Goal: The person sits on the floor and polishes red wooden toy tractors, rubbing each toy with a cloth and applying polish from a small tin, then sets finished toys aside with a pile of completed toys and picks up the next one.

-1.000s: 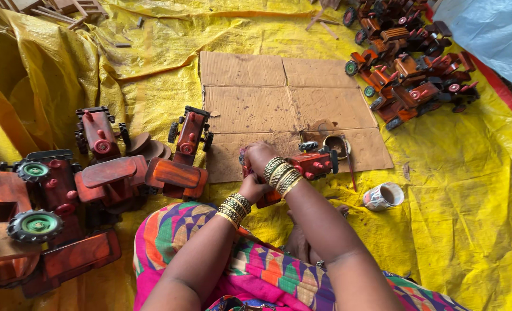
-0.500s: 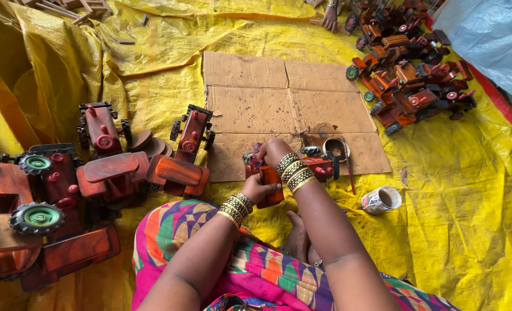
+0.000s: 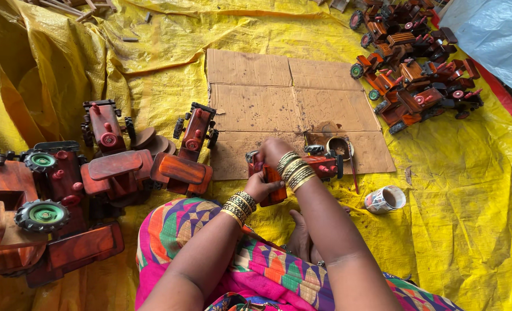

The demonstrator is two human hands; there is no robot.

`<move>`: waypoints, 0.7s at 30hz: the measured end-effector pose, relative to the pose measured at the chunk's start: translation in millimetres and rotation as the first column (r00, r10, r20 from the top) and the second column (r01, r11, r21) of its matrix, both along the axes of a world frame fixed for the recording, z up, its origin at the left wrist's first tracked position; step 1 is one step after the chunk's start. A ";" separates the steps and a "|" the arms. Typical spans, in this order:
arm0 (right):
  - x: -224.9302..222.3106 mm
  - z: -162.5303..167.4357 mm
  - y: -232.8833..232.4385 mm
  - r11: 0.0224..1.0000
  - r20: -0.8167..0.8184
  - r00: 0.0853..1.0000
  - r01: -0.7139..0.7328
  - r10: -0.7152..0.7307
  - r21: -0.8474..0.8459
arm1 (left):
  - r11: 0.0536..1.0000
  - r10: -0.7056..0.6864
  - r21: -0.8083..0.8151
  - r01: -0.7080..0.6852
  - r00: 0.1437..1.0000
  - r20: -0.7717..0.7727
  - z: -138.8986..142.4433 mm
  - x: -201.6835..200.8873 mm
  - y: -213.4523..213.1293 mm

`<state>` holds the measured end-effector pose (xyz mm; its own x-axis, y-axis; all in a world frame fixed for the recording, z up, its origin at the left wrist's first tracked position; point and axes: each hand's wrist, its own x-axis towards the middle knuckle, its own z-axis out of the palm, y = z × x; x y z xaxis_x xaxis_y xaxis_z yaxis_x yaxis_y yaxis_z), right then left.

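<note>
A crumpled yellow tarpaulin (image 3: 469,230) covers the floor. At its centre lies a flattened sheet of brown cardboard (image 3: 279,103). Red-brown wooden toy tractors (image 3: 112,167) stand at left; a second heap of toy tractors (image 3: 417,75) lies at upper right. A small tipped cup (image 3: 385,199) rests near the cardboard's lower right corner.

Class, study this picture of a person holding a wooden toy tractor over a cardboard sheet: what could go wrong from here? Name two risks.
1. The small round bowl of dark liquid sits right beside the red-brown wooden toy tractor held by the left hand and right hand; a nudge might tip it onto the flat brown cardboard sheet.
2. The open patterned cup lies on the crinkled yellow tarpaulin near the right arm and could perhaps roll.
</note>
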<state>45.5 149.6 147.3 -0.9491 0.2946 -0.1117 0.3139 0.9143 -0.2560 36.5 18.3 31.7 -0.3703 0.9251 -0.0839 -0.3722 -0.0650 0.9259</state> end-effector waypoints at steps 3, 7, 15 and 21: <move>11.7 12.8 18.7 0.982 0.134 0.975 0.186 -0.180 -0.034 | 1.000 0.008 -0.012 -0.007 0.998 0.068 4.7 1.0 -0.9; 34.1 52.9 18.6 0.926 0.027 0.938 0.345 -0.345 -0.152 | 0.999 0.003 -0.033 -0.002 1.000 0.031 9.0 2.9 0.8; 10.7 66.0 -39.7 0.990 -0.196 0.974 -0.129 0.116 -0.052 | 0.999 -0.007 -0.046 0.002 0.994 -0.113 3.0 -0.9 -4.4; 15.0 20.5 -1.1 0.998 -0.048 0.997 0.051 -0.052 -0.025 | 1.000 -0.003 -0.016 0.004 1.000 0.010 0.7 2.5 -2.1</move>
